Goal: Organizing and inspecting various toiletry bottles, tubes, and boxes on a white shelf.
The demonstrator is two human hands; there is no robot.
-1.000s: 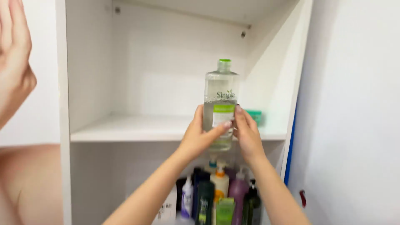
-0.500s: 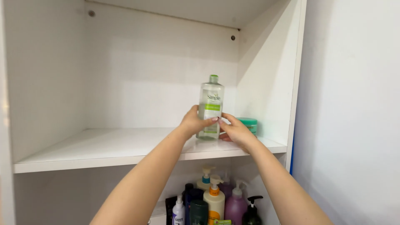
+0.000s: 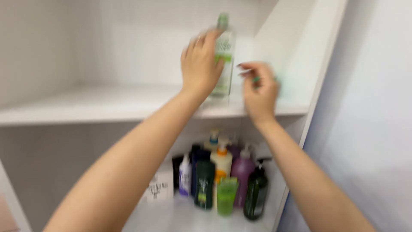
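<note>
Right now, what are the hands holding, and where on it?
The left hand wraps the clear bottle around its middle. The right hand holds nothing, beside it.

A cluster of pump bottles (image 3: 223, 172) is seen on the lower shelf (image 3: 180, 217), with a green tube (image 3: 226, 195) in front.

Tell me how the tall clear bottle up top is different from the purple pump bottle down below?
The clear bottle has a green screw cap; the purple bottle has a pump on top. The clear bottle stands on the upper shelf with the left hand on it; the purple bottle stands untouched among other bottles on the lower shelf. Both stand upright.
</note>
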